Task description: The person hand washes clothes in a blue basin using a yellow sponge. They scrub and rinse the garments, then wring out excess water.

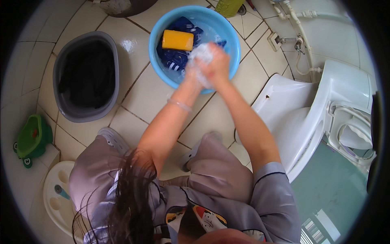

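Note:
A light-blue plastic basin stands on the tiled floor in front of me, with water and dark blue patterned fabric in it. On that fabric lies a yellow-orange bar of soap. Over the basin's near side, my left hand and my right hand are pressed together around a white, sudsy bundle that looks like cloth. Motion blur and foam hide its shape and most of my fingers. A clear band circles my left wrist.
Left of the basin stands a grey tub holding black fabric. A green frog-shaped plastic container is at the left wall. White fixtures and water pipes line the right. A dark round vessel stands at the top.

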